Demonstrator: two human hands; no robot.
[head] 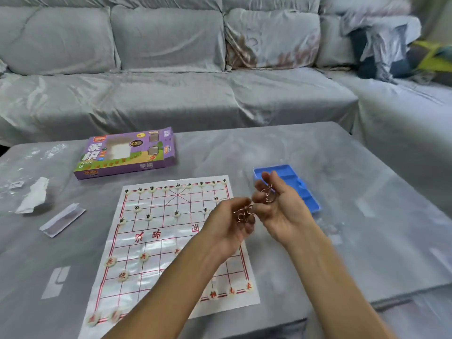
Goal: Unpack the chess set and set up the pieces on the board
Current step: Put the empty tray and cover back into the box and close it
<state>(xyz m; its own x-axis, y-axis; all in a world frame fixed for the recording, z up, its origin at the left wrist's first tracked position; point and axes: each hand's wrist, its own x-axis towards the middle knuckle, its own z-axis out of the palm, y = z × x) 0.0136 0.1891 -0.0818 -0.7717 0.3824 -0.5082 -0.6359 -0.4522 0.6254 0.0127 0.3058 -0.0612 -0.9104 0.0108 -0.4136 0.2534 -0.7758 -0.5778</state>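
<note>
We see the board, a white sheet with a red grid, lying flat on the table with its long axis running away from us and leaning slightly right. Round white pieces stand on it: black-marked ones along the far rows, red-marked ones near us; some are hidden by our forearms, so we cannot count them all. Both arms reach forward over the board's right half. Our left hand is raised, fingers curled, its grip pinching a small copper-coloured wire loop. Our right hand, palm turned inward and thumb up, pinches a second wire loop; the two loops sit near each other but apart. One blue tray lies just beyond the right hand, beside the board's far right corner. One purple box lies flat beyond the board's far left corner, its long side across the table. Two scraps of packaging lie at the left.
</note>
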